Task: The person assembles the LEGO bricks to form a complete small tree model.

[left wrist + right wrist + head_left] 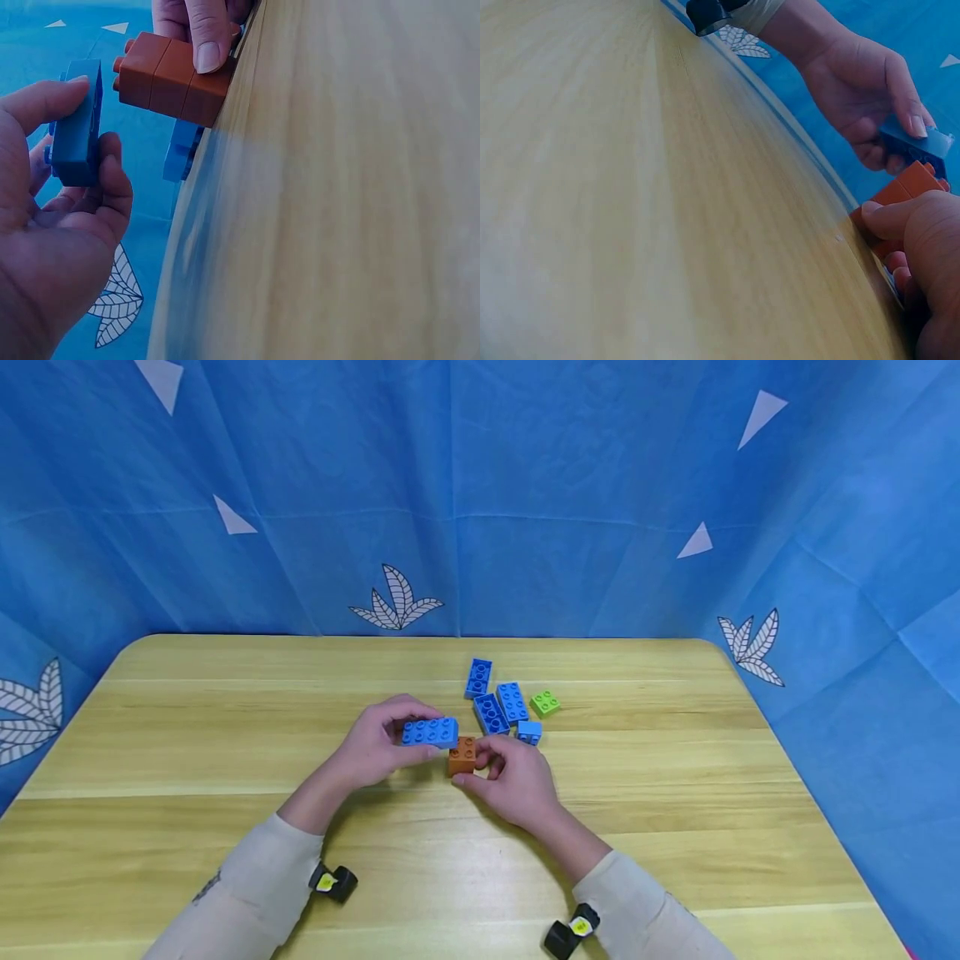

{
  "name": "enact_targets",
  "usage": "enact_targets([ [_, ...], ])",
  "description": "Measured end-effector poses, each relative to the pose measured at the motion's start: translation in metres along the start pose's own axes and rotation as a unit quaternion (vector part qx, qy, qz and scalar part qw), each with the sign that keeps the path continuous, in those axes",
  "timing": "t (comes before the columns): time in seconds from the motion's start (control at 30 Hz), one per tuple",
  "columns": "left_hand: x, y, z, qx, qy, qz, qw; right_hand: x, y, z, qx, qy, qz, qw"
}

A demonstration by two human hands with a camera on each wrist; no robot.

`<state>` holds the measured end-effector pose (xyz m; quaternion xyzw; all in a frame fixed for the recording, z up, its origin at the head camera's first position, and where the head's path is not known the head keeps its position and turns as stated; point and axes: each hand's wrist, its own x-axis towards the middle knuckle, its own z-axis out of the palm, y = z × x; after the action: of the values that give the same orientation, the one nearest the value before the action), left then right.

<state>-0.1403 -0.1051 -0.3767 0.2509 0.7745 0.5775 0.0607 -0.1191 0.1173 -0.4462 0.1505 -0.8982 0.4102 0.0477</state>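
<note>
My left hand (375, 747) grips a long blue brick (429, 732), studs up, a little above the wooden table (225, 760). The left wrist view shows that blue brick (77, 127) pinched between thumb and fingers (112, 187). My right hand (510, 777) holds an orange brick stack (462, 756) standing on the table just right of and below the blue brick. Its thumb (206, 34) presses the side of the orange stack (171, 79), which looks like a few bricks joined. In the right wrist view the orange stack (907, 187) is partly hidden by my fingers (911, 225).
Behind my hands lie a few blue bricks (501, 702), a small light-blue brick (529, 732) and a green brick (545, 702). A blue patterned cloth (480, 493) walls the table on three sides. Bare wood spreads to the left and right.
</note>
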Motion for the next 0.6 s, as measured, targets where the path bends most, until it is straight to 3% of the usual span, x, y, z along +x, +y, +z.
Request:
enact_targets([
  [0.3, -0.002, -0.001, 0.002, 0.019, -0.009, 0.012, 0.9997, 0.000, 0.001, 0.001, 0.001, 0.000, 0.003, 1.000],
  [0.6, 0.003, -0.024, 0.005, 0.072, -0.010, 0.014, 0.9973, 0.000, 0.001, 0.000, -0.008, 0.002, 0.004, 1.000],
])
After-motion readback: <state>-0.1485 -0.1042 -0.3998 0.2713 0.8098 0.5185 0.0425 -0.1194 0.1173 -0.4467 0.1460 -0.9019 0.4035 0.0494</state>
